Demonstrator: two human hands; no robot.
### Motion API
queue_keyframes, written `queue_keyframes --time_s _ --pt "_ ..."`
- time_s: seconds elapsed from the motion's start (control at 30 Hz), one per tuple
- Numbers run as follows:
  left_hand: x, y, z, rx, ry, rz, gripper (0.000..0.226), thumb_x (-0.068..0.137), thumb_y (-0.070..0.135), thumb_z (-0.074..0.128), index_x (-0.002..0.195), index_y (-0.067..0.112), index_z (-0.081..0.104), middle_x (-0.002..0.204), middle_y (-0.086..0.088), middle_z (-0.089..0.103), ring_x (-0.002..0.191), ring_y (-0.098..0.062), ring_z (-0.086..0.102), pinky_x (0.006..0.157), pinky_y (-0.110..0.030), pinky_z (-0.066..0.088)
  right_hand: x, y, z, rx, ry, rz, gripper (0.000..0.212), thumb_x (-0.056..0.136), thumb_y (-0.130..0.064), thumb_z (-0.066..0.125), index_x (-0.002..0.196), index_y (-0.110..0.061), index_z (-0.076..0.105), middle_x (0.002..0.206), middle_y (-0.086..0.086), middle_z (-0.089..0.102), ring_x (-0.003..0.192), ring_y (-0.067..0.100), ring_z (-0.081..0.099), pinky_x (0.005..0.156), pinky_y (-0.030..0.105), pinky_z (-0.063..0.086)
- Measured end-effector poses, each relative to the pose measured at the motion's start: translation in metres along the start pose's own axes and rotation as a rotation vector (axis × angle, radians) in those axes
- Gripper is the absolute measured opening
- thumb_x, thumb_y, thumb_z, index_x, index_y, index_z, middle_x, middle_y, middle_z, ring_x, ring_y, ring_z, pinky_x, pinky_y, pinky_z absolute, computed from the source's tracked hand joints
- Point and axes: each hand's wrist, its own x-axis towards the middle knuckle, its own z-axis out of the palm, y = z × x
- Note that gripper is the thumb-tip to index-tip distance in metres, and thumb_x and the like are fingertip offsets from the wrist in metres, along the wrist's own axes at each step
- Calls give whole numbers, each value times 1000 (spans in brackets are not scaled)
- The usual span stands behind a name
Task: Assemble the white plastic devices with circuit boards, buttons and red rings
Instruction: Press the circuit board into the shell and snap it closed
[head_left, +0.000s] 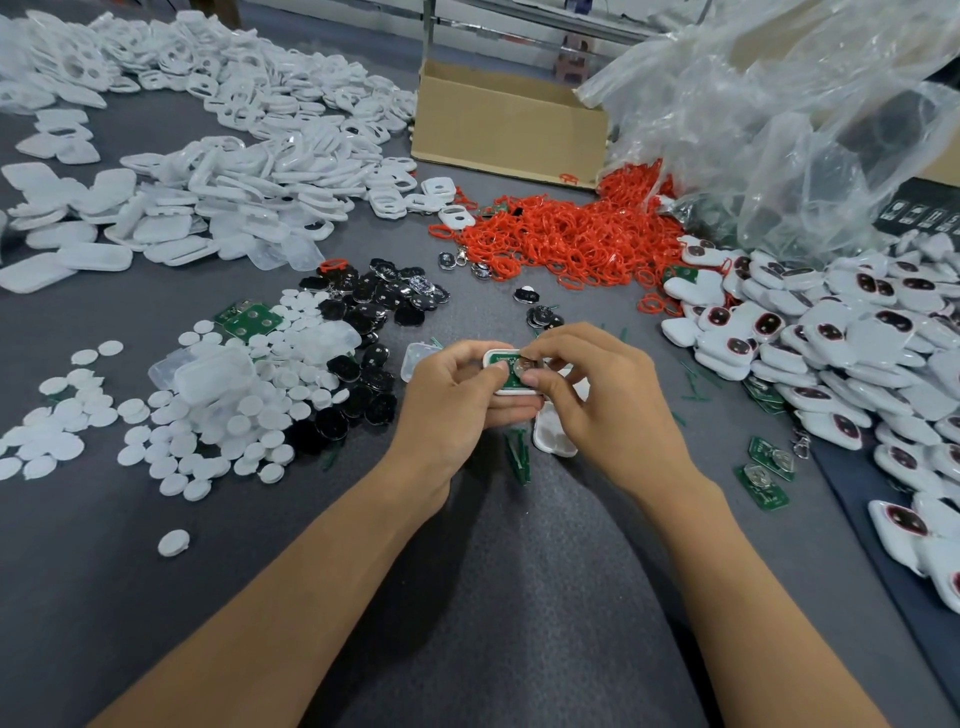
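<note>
A: Across the grey table, list stock from largest to smallest.

B: Empty white shells are heaped far left; finished white devices are piled at right, just below a clear plastic bag. A cardboard box stands behind the red rings. White round buttons and black discs lie near left. Loose circuit boards lie near right.

A: Locate the unit in work.

B: At centre, just above the table. The left hand is closed around a white shell half with a green circuit board seated in it. The right hand pinches narrowly at a round metal part on the board.

A: Handling properties?

B: Judged light and rigid. The shell looks smooth, so it may slip. The board is probably fragile at its soldered parts.

A: Recommended hold?

B: Grip the shell by its long edges. Press on the board's bare margins, not on components.
</note>
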Motion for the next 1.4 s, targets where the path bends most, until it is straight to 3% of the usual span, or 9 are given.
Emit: queue_keyframes --time_s 0.17,0.27,0.37,0.47,0.57,0.67,0.77,1.07,1.4 --pt "1 -3 -1 17 67 26 19 95 -5 48 101 2 65 88 -16 73 66 -22 73 58 -20 57 0 11 -15 -7 55 146 13 87 -9 62 96 -11 71 91 0 70 78 13 61 77 27 48" --pt "2 -3 0 18 78 33 21 94 -7 47 105 -1 64 93 -19 71 65 -22 73 58 -21 57 -2 22 -23 -126 -109 278 17 83 -3 64 92 -15 74 89 2 72 80 20 64 79 36 49" --pt "2 -3 0 16 87 35 22 94 -7 46 108 -3 63 95 -20 71 63 -22 72 58 -21 57 -3 20 -26 -88 -219 322 11 77 -21 77 88 -20 74 83 -4 71 76 15 61 79 31 47" --pt "2 -2 0 25 91 35 22 94 -7 47 110 -3 63 96 -21 71 65 -23 72 58 -21 57 -1 14 -29 -61 -328 320 39 61 -40 85 93 -23 72 88 -5 65 76 13 58 71 21 43" --pt "2 -2 1 21 91 36 23 94 -8 46 111 -4 62 97 -23 70 62 -22 72 57 -21 57 -2 12 -30 -106 -456 273 51 57 -38 88 102 -25 68 93 -5 61 74 10 58 66 10 39" --pt "2 -2 0 24 94 32 24 94 -8 46 112 -4 62 97 -23 70 64 -23 72 58 -22 58 -4 14 -31 -129 -399 247 31 69 -28 82 97 -19 73 86 -4 69 68 5 60 67 6 41" --pt "3 -2 0 24 98 29 24 94 -8 47 112 -4 62 99 -23 70 66 -24 72 59 -22 58 -3 14 -31 -82 -274 265 9 85 -22 68 89 -16 74 74 0 73 67 9 67 72 21 51" --pt "3 -4 -2 32 101 41 22 94 -7 48 109 -2 63 95 -23 71 70 -27 73 60 -23 59 0 16 -31 506 -110 601 4 86 5 62 84 8 65 64 16 69 56 22 69 59 28 59" --pt "2 -3 -2 33 87 43 22 95 -6 48 111 -1 63 95 -22 71 74 -28 73 62 -24 60 2 17 -35 777 100 638 12 84 8 61 92 4 68 62 6 70 55 12 64 56 18 53"
